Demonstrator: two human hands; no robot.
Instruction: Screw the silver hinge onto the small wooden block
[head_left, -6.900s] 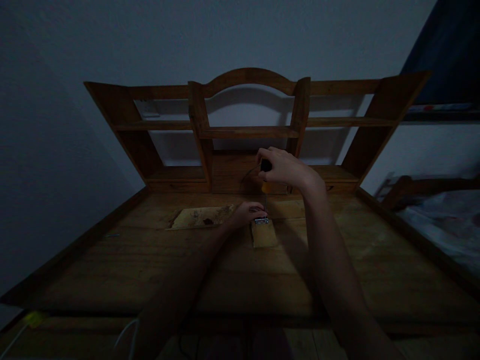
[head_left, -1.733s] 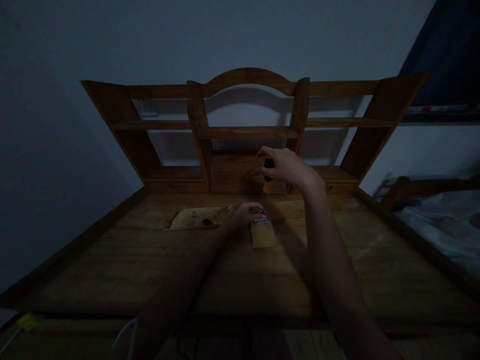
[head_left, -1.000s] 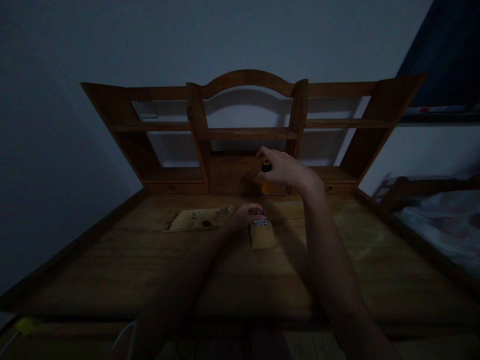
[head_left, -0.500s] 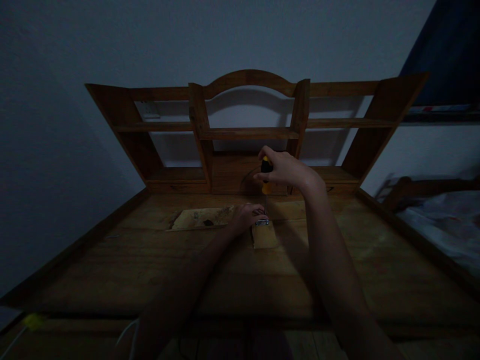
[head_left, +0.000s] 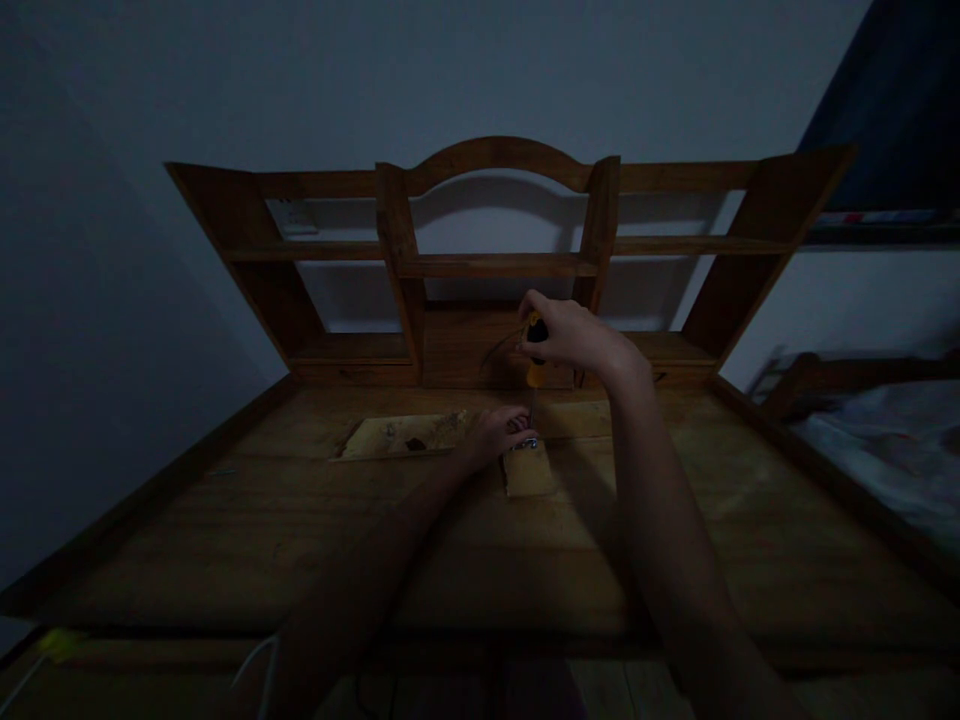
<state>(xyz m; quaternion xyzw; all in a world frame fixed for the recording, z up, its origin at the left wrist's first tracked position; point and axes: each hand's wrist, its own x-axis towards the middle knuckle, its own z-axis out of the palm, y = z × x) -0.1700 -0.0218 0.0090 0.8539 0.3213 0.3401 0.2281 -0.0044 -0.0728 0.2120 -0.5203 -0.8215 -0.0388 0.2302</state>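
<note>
My right hand is closed around the yellow and black handle of a screwdriver, held upright with its shaft pointing down. The tip ends at a small shiny metal fitting on a wood block; the exact contact is too dark to see. My left hand is closed at the fitting, its fingertips beside the screwdriver shaft and partly covering the metal. The block lies on the wooden desktop.
A pale, rough-edged wood piece lies left of my hands. Behind stands a wooden shelf unit against the wall. A thin small item rests at the left. Bedding is at the right.
The screwdriver handle has turned and tilted slightly in my right hand, whose fingers have shifted around it. My left hand stays at the fitting, covering a little more of it.
</note>
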